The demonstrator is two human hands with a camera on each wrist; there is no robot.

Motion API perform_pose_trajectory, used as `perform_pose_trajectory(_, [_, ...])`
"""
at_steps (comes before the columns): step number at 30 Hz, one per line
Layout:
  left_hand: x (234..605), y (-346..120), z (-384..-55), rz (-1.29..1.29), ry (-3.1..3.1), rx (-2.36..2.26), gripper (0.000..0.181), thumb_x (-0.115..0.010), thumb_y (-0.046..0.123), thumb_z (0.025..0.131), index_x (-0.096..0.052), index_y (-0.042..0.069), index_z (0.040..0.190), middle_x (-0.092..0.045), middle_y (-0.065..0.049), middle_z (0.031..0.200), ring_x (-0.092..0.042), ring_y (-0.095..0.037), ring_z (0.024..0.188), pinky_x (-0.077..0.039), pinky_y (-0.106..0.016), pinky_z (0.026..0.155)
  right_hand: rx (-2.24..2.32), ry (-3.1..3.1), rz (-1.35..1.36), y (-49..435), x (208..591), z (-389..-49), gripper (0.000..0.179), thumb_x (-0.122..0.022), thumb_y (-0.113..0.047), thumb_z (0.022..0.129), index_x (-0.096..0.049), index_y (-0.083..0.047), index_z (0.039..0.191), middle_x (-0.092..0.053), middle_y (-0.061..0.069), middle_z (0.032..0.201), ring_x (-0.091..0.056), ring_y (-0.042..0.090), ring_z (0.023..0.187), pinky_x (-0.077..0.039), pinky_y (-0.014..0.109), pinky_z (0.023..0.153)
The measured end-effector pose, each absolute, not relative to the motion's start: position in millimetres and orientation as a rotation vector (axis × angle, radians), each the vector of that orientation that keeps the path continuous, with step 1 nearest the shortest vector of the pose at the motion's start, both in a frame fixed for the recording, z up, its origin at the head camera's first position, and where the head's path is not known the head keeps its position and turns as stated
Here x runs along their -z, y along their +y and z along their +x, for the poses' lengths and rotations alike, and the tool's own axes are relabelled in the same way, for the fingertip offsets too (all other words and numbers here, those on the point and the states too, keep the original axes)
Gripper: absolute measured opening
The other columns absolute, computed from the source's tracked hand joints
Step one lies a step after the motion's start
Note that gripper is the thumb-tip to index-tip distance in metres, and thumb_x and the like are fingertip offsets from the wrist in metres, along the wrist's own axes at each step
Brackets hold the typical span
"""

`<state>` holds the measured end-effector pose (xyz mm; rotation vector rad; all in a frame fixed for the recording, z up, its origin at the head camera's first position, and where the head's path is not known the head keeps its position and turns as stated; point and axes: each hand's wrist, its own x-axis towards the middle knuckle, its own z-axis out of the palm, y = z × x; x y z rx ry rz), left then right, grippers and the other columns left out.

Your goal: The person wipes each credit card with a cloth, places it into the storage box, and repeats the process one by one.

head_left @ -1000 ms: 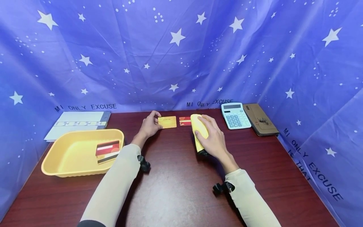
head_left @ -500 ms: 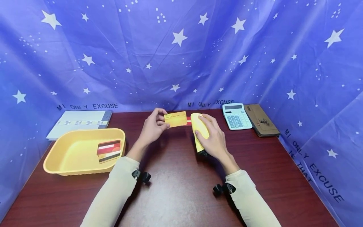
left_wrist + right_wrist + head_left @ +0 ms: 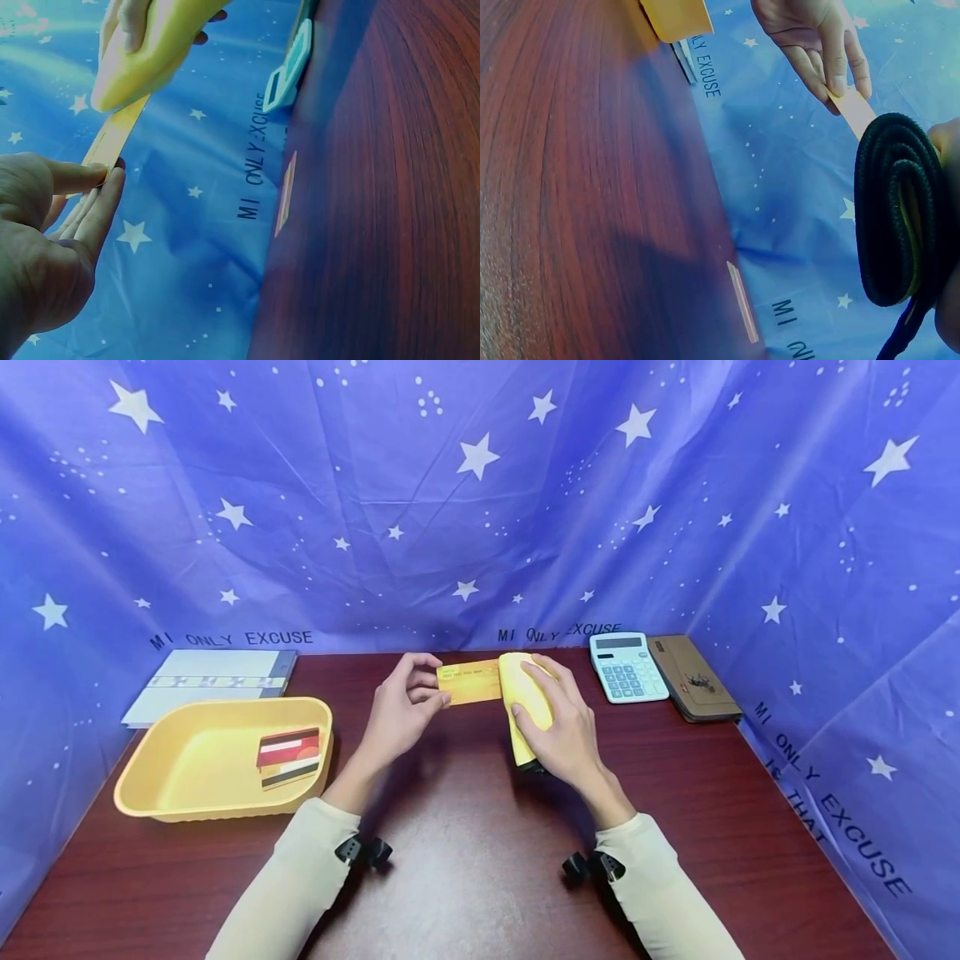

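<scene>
In the head view my left hand [image 3: 399, 706] pinches the left end of a yellow bank card [image 3: 467, 683] between thumb and fingers. The card is raised off the table. My right hand [image 3: 564, 722] grips a folded yellow cloth [image 3: 519, 693], and the card's right end meets it. Seen from the right wrist, the folded cloth [image 3: 877, 210] shows thick black layers at its end. The left wrist view has the card's far end [image 3: 129, 120] hidden at the cloth. A red card [image 3: 286, 196] lies on the table below, out of sight in the head view.
A yellow basin [image 3: 180, 768] on the left holds a red card [image 3: 288, 746] and a yellowish card [image 3: 291, 772]. Behind it lies a white notebook [image 3: 213, 672]. At the back right are a calculator [image 3: 628, 668] and a brown wallet [image 3: 696, 677]. A starry blue curtain [image 3: 420, 568] surrounds the table.
My left hand has picked the yellow card up off the table and carried it right until it meets the cloth. My right hand and the cloth have shifted slightly.
</scene>
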<state>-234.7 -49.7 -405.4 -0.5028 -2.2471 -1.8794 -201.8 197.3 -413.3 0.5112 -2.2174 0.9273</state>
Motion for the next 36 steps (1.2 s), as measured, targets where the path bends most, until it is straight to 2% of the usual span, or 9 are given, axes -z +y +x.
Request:
perform_pose_trajectory(4, [403.2, -51.3, -232.4, -0.513, -2.205, 1.895, 0.047, -0.076, -0.008, 0.085, -0.062, 0.009, 0.126, -0.074, -0.018, 0.097, -0.077, -0.016, 0.083, -0.067, -0.028, 0.076, -0.895, -2.195, 0.526, 193.1, 409.3, -199.0, 0.056, -0.075, -0.020, 0.085, -0.064, -0.017, 0.140, -0.059, 0.005, 0.147, -0.070, 0.030, 0.107, -0.054, 0.042, 0.055])
perform_pose_trajectory(8, [401.6, -53.3, -230.7, -0.507, -2.150, 1.968, 0.047, -0.075, -0.010, 0.086, -0.063, 0.007, 0.128, -0.074, -0.022, 0.100, -0.076, -0.009, 0.082, -0.068, -0.031, 0.078, -0.849, -2.196, 0.544, 188.4, 407.3, -196.7, 0.055, -0.075, -0.022, 0.086, -0.064, -0.017, 0.140, -0.058, 0.005, 0.148, -0.071, 0.030, 0.098, -0.051, 0.038, 0.049])
perform_pose_trajectory(12, [399.7, -55.4, -227.9, -0.523, -2.104, 2.049, 0.047, -0.074, -0.012, 0.086, -0.062, 0.004, 0.129, -0.074, -0.026, 0.103, -0.076, -0.009, 0.082, -0.068, -0.033, 0.080, -0.834, -2.203, 0.546, 185.4, 408.8, -196.8, 0.056, -0.075, -0.022, 0.086, -0.064, -0.017, 0.140, -0.057, 0.005, 0.148, -0.071, 0.029, 0.097, -0.050, 0.038, 0.048])
perform_pose_trajectory(20, [399.3, -55.6, -227.1, -0.534, -2.013, 2.225, 0.047, -0.067, -0.017, 0.088, -0.059, -0.002, 0.132, -0.070, -0.036, 0.105, -0.076, -0.012, 0.081, -0.068, -0.037, 0.081, -0.819, -2.176, 0.564, 181.8, 414.3, -201.7, 0.058, -0.075, -0.021, 0.085, -0.063, -0.018, 0.141, -0.057, 0.004, 0.149, -0.069, 0.030, 0.078, -0.047, 0.034, 0.045])
perform_pose_trajectory(25, [400.6, -52.1, -225.9, -0.555, -1.963, 2.293, 0.046, -0.066, -0.018, 0.088, -0.058, -0.004, 0.132, -0.068, -0.039, 0.106, -0.075, -0.013, 0.081, -0.068, -0.038, 0.082, -0.832, -2.164, 0.561, 177.6, 416.6, -202.8, 0.058, -0.075, -0.021, 0.085, -0.063, -0.018, 0.142, -0.057, 0.005, 0.149, -0.070, 0.030, 0.084, -0.047, 0.035, 0.045])
perform_pose_trajectory(31, [402.4, -48.8, -226.0, -0.528, -1.964, 2.301, 0.046, -0.069, -0.015, 0.088, -0.061, -0.002, 0.131, -0.073, -0.030, 0.102, -0.076, -0.014, 0.083, -0.068, -0.033, 0.081, -0.836, -2.166, 0.567, 170.5, 418.8, -202.8, 0.059, -0.076, -0.021, 0.085, -0.062, -0.019, 0.142, -0.057, 0.005, 0.149, -0.072, 0.031, 0.095, -0.054, 0.040, 0.050])
perform_pose_trajectory(36, [403.3, -48.6, -226.7, -0.526, -1.948, 2.326, 0.047, -0.069, -0.015, 0.088, -0.061, -0.001, 0.132, -0.076, -0.018, 0.098, -0.076, -0.016, 0.083, -0.068, -0.040, 0.083, -0.835, -2.145, 0.586, 163.9, 419.5, -203.3, 0.058, -0.076, -0.020, 0.085, -0.063, -0.017, 0.142, -0.058, 0.007, 0.148, -0.072, 0.030, 0.093, -0.055, 0.040, 0.051])
